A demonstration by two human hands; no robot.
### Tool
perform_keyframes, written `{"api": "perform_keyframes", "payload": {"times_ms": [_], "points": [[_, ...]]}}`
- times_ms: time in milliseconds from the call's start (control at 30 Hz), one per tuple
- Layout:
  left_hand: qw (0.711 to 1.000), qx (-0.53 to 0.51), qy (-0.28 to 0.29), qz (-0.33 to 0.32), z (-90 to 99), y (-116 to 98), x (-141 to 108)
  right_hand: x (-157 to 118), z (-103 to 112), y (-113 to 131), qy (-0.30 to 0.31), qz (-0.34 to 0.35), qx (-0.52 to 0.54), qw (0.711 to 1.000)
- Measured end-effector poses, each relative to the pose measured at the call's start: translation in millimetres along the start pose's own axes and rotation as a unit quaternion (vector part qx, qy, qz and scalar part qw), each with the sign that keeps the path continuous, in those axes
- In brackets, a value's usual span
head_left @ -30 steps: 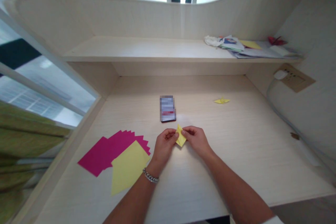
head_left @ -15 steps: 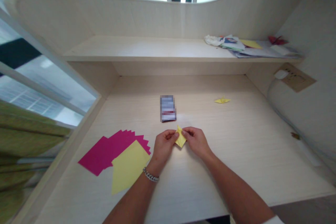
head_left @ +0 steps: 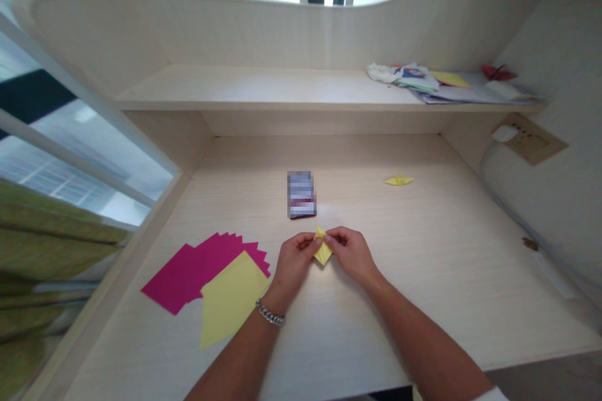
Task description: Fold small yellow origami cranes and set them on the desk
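Observation:
A small folded piece of yellow paper, diamond-shaped with a point at the top, is held between both hands over the desk. My left hand, with a chain bracelet at the wrist, pinches its left side. On its right side, the thumb and fingers of my right hand grip the paper. Beyond the hands lies a phone-sized object with a blurred face. A fan of magenta sheets rests to the left, partly under a yellow sheet.
A folded yellow paper crane sits at the back right of the desk. Above runs a shelf with papers at its right. A cable hangs from the wall socket.
Both thumbs have shifted slightly inward on the folded yellow paper and sit closer together. Everything else looks the same.

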State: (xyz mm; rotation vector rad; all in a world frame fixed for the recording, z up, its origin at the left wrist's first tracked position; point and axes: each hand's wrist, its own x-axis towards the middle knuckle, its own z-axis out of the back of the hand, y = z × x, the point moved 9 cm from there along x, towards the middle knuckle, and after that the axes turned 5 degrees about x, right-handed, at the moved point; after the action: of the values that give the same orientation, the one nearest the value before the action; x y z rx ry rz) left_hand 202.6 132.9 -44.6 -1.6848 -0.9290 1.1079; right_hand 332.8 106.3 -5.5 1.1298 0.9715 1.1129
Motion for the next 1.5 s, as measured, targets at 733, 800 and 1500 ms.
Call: {"api": "perform_keyframes", "payload": {"times_ms": [733, 800, 1500], "points": [[0.996, 0.055, 0.059, 0.023, -10.1, 2.6, -3.0, 1.4, 2.5, -5.2, 0.023, -0.042, 0.043, 0.998], [0.996, 0.055, 0.060, 0.026, -10.1, 2.7, -3.9, 1.3, 3.5, -6.5, 0.019, -0.049, 0.046, 0.998], [0.988, 0.064, 0.120, 0.074, -19.3, 1.2, -13.2, 3.6, 5.3, 6.2, 0.096, -0.013, 0.035, 0.995]]}}
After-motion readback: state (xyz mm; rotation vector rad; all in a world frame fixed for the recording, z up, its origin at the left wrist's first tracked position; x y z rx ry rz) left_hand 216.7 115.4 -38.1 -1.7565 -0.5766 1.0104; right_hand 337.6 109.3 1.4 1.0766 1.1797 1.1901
